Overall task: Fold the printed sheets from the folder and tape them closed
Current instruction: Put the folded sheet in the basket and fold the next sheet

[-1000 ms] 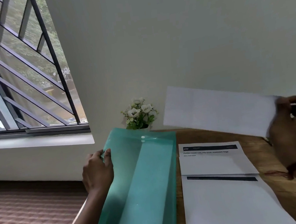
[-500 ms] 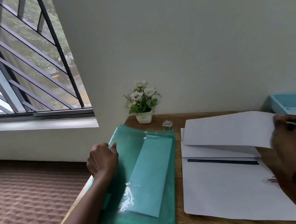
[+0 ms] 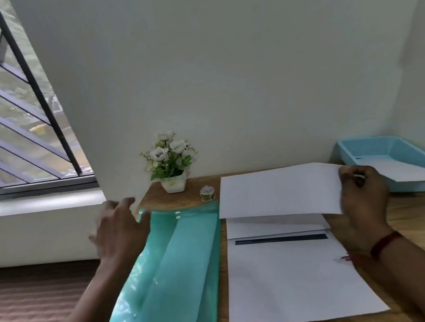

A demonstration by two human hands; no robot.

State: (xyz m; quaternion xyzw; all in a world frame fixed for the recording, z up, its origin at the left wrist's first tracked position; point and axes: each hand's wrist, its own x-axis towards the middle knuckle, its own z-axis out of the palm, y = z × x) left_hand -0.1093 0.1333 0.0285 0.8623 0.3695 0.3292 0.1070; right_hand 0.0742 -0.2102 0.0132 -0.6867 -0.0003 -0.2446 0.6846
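One printed sheet [image 3: 292, 283] lies flat nearest on the wooden counter [image 3: 422, 217], just right of a green folder [image 3: 170, 270]. The left hand [image 3: 120, 230], blurred, hovers over the folder's far left edge with fingers spread, grasping nothing. The right hand [image 3: 362, 197] pinches the right edge of a folded sheet [image 3: 280, 193], lifted above a second sheet [image 3: 273, 226]. Beyond sit a tape roll [image 3: 207, 193], a potted flower [image 3: 171, 165] and a blue tray [image 3: 408, 187] holding paper.

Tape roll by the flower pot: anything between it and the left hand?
Nothing upright: between the left hand and the small tape roll lies only the flat teal plastic folder; the white flower pot stands just behind.
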